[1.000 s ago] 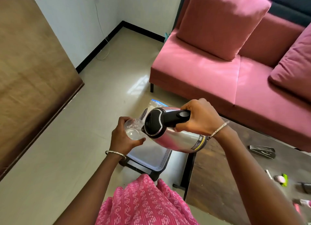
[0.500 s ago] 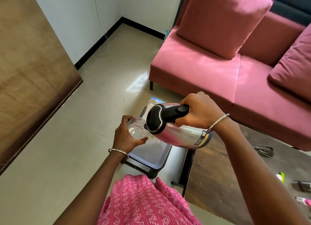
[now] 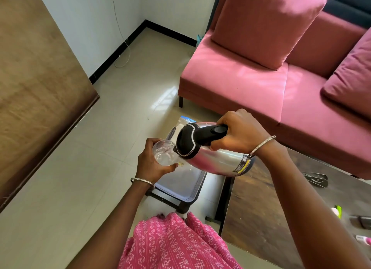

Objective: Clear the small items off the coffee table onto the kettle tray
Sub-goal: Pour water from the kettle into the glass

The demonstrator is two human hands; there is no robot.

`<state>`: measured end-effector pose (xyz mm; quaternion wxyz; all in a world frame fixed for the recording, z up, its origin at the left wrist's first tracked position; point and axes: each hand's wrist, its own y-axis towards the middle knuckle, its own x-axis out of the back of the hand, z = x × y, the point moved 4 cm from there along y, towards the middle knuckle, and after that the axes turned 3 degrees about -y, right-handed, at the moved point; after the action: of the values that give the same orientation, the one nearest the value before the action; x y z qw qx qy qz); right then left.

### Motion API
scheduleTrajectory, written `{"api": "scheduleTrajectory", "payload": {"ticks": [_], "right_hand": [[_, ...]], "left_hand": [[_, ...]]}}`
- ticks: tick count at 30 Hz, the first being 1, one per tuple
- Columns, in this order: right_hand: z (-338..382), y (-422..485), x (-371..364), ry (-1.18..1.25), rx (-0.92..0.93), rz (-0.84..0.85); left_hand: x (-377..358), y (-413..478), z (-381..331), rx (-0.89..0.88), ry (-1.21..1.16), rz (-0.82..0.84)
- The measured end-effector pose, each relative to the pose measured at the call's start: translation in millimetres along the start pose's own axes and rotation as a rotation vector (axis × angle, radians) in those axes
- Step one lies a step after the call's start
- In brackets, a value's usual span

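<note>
At centre frame we record the right hand (image 3: 239, 134) clenched around the black handle of a steel kettle (image 3: 212, 160), which is tipped on its side with its spout at the rim of a clear glass (image 3: 163, 153). The left hand (image 3: 151, 165) grasps that glass, fingers wrapped round it. Directly beneath both, on a dark stand on the floor, we note the tray (image 3: 180, 186), just left of the coffee table (image 3: 261, 208) at lower right. Toward the right edge a dark flat item (image 3: 316, 179) and a green and pink item (image 3: 337, 211) lie on the tabletop, well apart from the tray; we cannot identify either. A pink sofa (image 3: 241, 81) fills the upper right.
</note>
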<state>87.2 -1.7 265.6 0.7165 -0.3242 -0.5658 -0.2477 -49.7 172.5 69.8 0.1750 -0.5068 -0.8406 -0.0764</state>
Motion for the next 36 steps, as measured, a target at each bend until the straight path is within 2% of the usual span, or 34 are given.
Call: {"api": "scheduleTrajectory", "payload": {"ticks": [36], "right_hand": [[0, -12, -4, 0.019, -0.001, -0.016]], "left_hand": [[0, -12, -3, -0.006, 0.002, -0.002]]}}
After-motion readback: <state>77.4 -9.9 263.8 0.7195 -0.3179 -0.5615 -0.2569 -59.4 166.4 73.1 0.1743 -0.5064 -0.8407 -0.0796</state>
